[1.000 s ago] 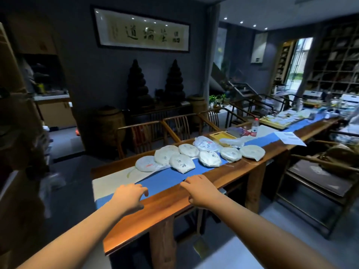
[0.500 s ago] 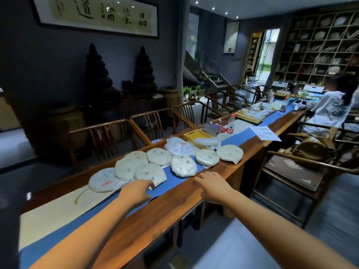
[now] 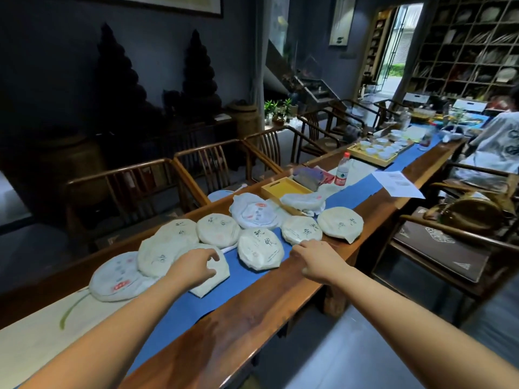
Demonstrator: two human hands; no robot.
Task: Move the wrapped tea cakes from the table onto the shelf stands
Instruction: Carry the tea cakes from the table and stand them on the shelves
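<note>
Several round tea cakes in white paper lie on the blue runner (image 3: 247,279) of a long wooden table (image 3: 252,318). My left hand (image 3: 193,266) hovers with loosely curled fingers over the nearest cake (image 3: 216,279), partly hiding it. My right hand (image 3: 317,258) reaches forward, its fingertips at the near edge of another cake (image 3: 302,229). Between the hands lies a cake with dark characters (image 3: 259,248). More cakes sit at the left (image 3: 118,277) and far right (image 3: 339,222). A wall shelf of square cubbies (image 3: 471,49) stands at the far right.
A yellow tray (image 3: 280,188), a water bottle (image 3: 341,172), a sheet of paper (image 3: 397,183) and a tray of small cups (image 3: 379,150) sit further along the table. Wooden chairs (image 3: 213,167) line the far side; another chair (image 3: 449,248) stands at the right. A seated person (image 3: 497,141) is at the far end.
Both hands have moved forward from the table's near edge to the tea cakes; the view has swung right and closer.
</note>
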